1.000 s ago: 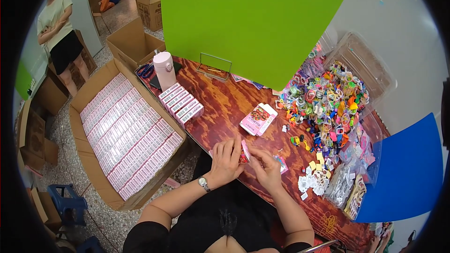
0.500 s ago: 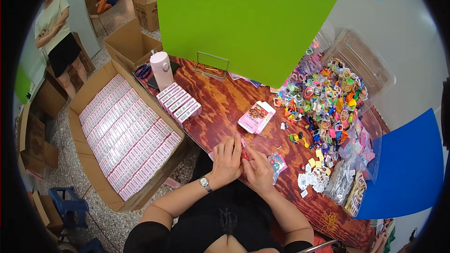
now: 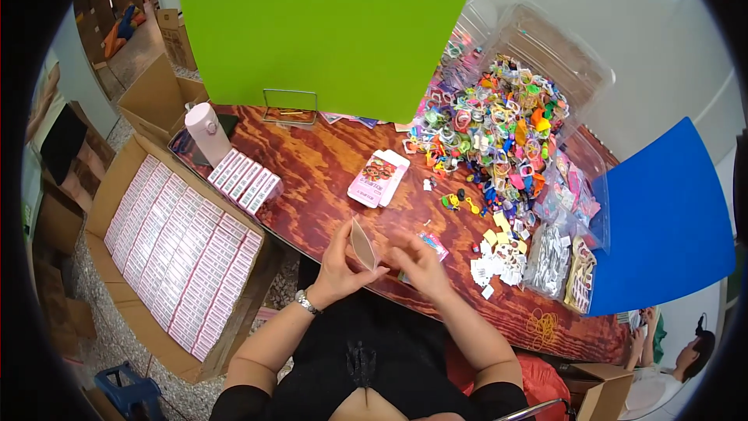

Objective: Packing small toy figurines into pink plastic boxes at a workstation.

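At the table's near edge my left hand (image 3: 340, 265) grips a small paper sleeve (image 3: 363, 246) between thumb and fingers. It gapes in a pointed oval, and its plain brown inside shows. My right hand (image 3: 419, 263) is just to the right, fingers loosely bent and apart, with nothing visible in them. Partly behind that hand lie colourful printed cards (image 3: 434, 245). Farther off, a pink printed carton (image 3: 377, 179) with a raised white flap lies on the table.
Small plastic trinkets (image 3: 506, 132) form a large heap at the right, with paper tags (image 3: 499, 265) and rubber bands (image 3: 543, 329) nearer. Left are a row of small boxes (image 3: 244, 179), a pink flask (image 3: 207, 132) and a big carton (image 3: 101, 265) packed with boxes. A green panel (image 3: 319, 31) stands behind.
My view has swung to the right. My hands, earlier together around a small pink and red thing, have parted; the gaping paper sleeve now shows in my left hand.
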A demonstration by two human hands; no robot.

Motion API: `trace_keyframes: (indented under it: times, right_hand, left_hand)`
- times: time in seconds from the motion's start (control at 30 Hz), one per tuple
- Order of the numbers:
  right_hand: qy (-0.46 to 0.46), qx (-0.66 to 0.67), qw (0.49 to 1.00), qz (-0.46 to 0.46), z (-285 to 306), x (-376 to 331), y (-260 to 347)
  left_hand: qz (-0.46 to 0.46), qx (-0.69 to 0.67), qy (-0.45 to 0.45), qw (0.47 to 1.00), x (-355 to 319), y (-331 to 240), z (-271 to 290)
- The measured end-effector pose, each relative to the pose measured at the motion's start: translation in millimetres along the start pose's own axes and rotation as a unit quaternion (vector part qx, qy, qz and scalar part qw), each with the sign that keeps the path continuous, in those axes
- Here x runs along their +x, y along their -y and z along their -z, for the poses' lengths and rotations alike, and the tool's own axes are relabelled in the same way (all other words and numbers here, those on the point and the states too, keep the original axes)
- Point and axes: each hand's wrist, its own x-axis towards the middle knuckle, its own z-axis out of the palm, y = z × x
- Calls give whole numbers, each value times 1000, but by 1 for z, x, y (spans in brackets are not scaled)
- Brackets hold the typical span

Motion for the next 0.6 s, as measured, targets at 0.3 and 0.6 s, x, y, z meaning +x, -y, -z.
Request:
trace_keyframes:
  times: [0.3,0.6]
  right_hand:
    - [-91,-534,827,146,78,6,-22]
    - [-135,-60,979,143,81,-4,14]
  left_hand:
    - [4,81,-8,997,-3,9,-11]
    - [19,131,-46,990,-1,10,-16]
